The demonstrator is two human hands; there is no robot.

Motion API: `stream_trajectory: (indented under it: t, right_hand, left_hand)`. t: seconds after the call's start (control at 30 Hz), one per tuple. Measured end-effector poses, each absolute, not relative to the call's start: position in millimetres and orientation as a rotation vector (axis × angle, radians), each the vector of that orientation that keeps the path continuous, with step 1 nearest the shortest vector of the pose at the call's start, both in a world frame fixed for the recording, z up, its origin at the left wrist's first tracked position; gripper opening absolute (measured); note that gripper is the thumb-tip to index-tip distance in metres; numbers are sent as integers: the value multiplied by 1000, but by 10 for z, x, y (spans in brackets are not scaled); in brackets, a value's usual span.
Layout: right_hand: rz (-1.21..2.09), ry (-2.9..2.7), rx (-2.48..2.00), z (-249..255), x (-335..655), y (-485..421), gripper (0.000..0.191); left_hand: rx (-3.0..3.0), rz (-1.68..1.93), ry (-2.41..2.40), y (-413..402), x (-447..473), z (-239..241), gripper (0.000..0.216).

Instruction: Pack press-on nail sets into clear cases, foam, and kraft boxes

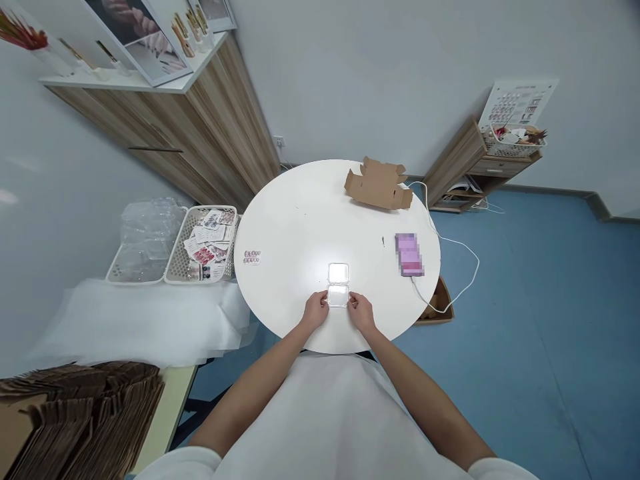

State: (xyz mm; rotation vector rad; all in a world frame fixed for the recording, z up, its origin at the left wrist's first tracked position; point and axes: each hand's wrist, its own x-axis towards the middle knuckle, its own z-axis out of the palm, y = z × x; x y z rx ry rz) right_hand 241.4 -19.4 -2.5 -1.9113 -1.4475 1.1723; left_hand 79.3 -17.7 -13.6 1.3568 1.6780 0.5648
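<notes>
A small clear plastic hinged case lies opened flat on the round white table, near its front edge. My left hand pinches the near half of the case at its left side. My right hand pinches the same half at its right side. Both hands have their fingers curled onto the case's edges. A small strip of press-on nails lies at the table's left edge, apart from both hands.
A folded brown cardboard box sits at the table's far side. A pink phone with a white cable lies to the right. Two white baskets with clear cases and nail cards stand left; flat cardboard is stacked bottom left.
</notes>
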Motion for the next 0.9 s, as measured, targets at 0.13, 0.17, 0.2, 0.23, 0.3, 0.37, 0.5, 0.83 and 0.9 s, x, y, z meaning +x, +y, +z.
stream_trajectory:
  t: [0.13,0.17,0.2,0.23,0.3,0.37,0.5,0.83,0.9]
  right_hand:
    - [1179,-1428,-1888,-38,2442,-208,36]
    - [1179,-1424,-1884,-42,2449,-197,36]
    - [1181,-1421,-1879,-45,2456,-185,36]
    - [1185,-1418,-1872,-49,2463,-175,36]
    - [1199,-1405,-1859,-48,2480,-169,37]
    - [1218,-1378,-1844,-31,2503,-191,37]
    - [1185,-1340,-1783,69,2539,-307,41]
    - [1322,-1876,-1403,286,1599,27,41]
    - [1317,-1936,-1438,261,1266,226,41]
  left_hand:
    - [1329,606,1666,-157,826,-114,42]
    - [1316,612,1665,-153,835,-108,42]
    - [1299,615,1666,-152,845,-103,43]
    - [1279,618,1668,-153,855,-101,43]
    - [1228,625,1681,-168,872,-99,46]
    - [1173,637,1701,-202,876,-95,47]
    - [1179,673,1744,-335,721,-43,42]
    - [1567,454,2107,-194,-1043,256,34]
    - [1687,369,2116,18,-1347,300,35]
